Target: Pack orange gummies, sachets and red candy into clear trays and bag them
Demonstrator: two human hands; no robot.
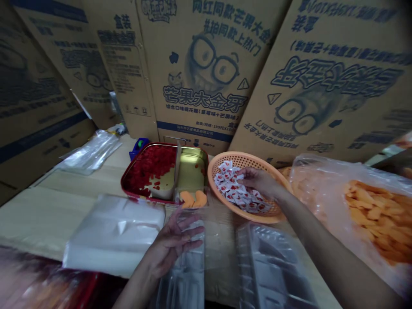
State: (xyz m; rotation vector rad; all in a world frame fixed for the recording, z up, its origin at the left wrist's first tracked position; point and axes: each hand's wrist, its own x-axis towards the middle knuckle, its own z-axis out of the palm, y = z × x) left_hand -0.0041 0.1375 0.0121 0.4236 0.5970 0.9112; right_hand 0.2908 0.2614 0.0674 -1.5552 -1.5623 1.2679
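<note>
My right hand (pixel 259 181) reaches into an orange plastic basket (pixel 254 217). Its thumb and fingertips are pinched together on one of the small white sachets (pixel 232 185) with red marks piled there. Fingers spread, my left hand (pixel 175 242) hovers over or lightly touches a clear plastic compartment tray (pixel 186 279); nothing shows in its grasp. Two orange curved candy pieces (pixel 193 199) lie at the far end of this tray, just beyond the left fingertips.
A red-rimmed tin (pixel 193 167) with red pieces (pixel 152 165) and a divider stands behind. Clear bags (pixel 116 227) lie at left, stacked clear trays (pixel 273 270) at right. A large bag of orange pieces (pixel 380 214) sits far right. Cardboard boxes (pixel 206 116) wall the back.
</note>
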